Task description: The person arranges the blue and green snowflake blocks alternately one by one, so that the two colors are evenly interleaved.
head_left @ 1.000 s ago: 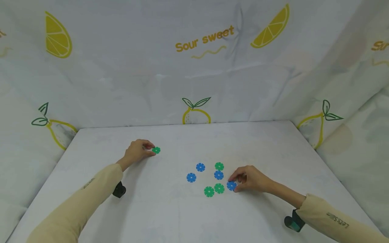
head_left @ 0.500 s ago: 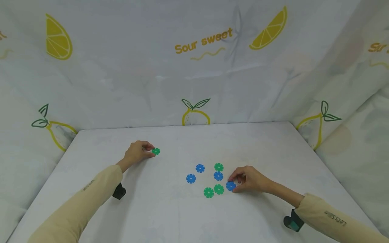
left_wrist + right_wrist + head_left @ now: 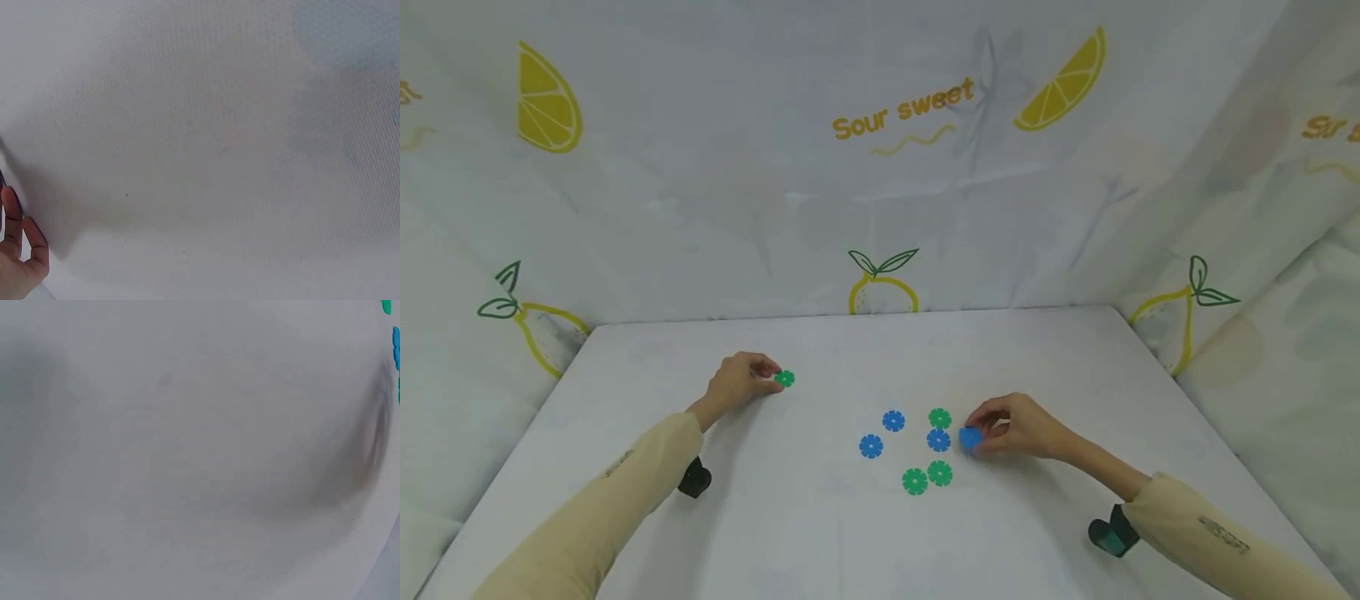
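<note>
In the head view, the left hand (image 3: 741, 380) is at the left part of the table, pinching a green notched snowflake disc (image 3: 785, 379) by its edge between thumb and fingers. On the other side, the right hand (image 3: 1024, 427) pinches a blue snowflake disc (image 3: 971, 439). Just left of that disc lie another blue disc (image 3: 938, 440) and, touching its far edge, a green disc (image 3: 940, 418). The left wrist view catches part of the left hand (image 3: 24, 250) in its lower left corner. Only disc edges, green (image 3: 386, 306) and blue (image 3: 396, 347), show in the right wrist view.
Two more green discs (image 3: 914, 481) lie side by side nearer the front. Farther left are two separate blue discs (image 3: 871, 447). The white-covered table (image 3: 820, 533) ends at a lemon-print cloth (image 3: 737, 208) behind and at both sides.
The right hand has moved the blue disc away from the person, from beside the front green discs to beside the middle blue one. The left hand stays in place. The head view has tilted up slightly.
</note>
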A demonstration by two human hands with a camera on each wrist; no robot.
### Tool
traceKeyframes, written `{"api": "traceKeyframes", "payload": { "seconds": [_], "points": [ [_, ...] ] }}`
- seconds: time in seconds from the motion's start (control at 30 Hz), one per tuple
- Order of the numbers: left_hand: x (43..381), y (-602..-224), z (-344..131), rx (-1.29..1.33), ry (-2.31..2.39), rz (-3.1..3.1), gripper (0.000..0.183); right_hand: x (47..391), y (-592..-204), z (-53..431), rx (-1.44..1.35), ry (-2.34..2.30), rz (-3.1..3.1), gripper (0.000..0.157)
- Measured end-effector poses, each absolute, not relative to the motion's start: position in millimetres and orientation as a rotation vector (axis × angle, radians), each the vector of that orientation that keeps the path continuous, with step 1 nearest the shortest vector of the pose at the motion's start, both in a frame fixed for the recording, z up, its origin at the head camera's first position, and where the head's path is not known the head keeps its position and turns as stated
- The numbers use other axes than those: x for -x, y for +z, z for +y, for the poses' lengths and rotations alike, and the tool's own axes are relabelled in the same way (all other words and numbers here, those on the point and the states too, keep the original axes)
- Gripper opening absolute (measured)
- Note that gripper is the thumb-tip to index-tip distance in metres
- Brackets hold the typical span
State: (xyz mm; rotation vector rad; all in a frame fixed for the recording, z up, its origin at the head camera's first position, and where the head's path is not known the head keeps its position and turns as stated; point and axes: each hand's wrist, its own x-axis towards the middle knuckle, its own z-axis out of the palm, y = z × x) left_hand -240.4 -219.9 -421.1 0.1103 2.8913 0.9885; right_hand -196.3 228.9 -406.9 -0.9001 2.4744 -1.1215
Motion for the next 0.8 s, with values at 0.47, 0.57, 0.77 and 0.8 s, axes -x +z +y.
{"api": "traceKeyframes", "payload": {
  "seconds": [0.47,0.57,0.77,0.8],
  "points": [
    [238.1,-418.9,-221.6,-0.143,0.998,2.897,0.029,220.1,-398.8,207.7,0.842,-1.175,2.484,0.028],
    [239.2,-420.3,-222.0,-0.132,1.004,2.889,0.029,227.0,-400.5,201.2,0.852,-1.201,2.455,0.028],
    [240.9,-421.6,-220.8,-0.118,1.014,2.882,0.028,238.9,-403.1,184.8,0.915,-1.223,2.388,0.027],
    [240.9,-421.5,-220.5,-0.118,1.012,2.882,0.028,240.3,-403.5,182.3,0.927,-1.224,2.381,0.027]
  ]
}}
